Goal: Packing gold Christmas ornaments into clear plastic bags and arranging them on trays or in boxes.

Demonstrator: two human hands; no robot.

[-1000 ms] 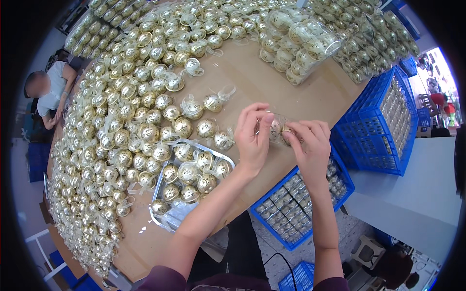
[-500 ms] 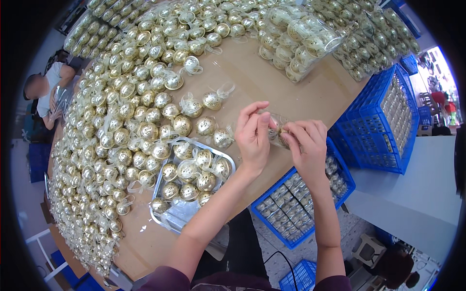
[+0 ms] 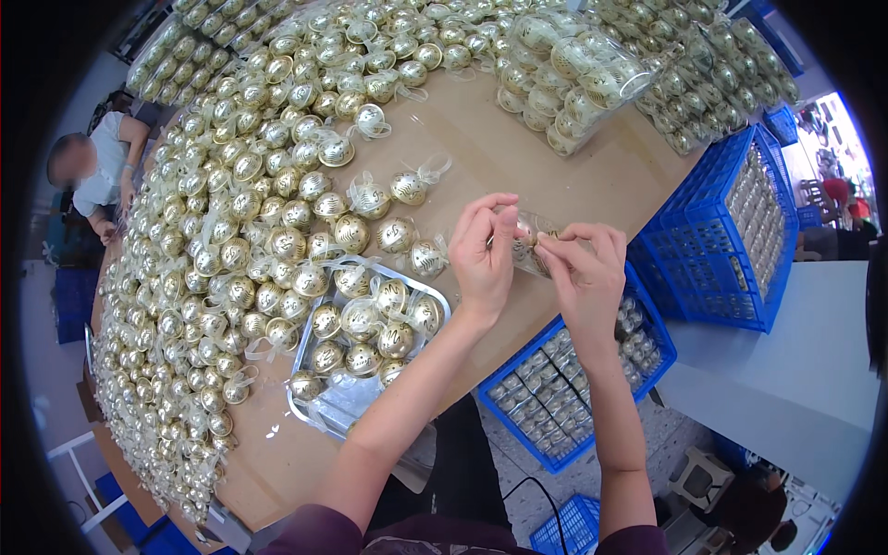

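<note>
Clear pack [image 3: 529, 244] near table edge [image 3: 514, 340]

Takes in bright light [image 3: 853, 139] at far right. Has a brown surface [image 3: 449, 143], a pale wall [image 3: 57, 379] at left, speckled grey floor [image 3: 505, 460] and a light-coloured stool [image 3: 700, 479] lower right.

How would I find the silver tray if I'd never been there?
Look for the big brown table piled with gold balls. At its near edge, left of the low blue crate, sits a shallow tray with rounded corners. Unlike the blue crate, it's shiny silver metal, with some of those balls inside.
</note>
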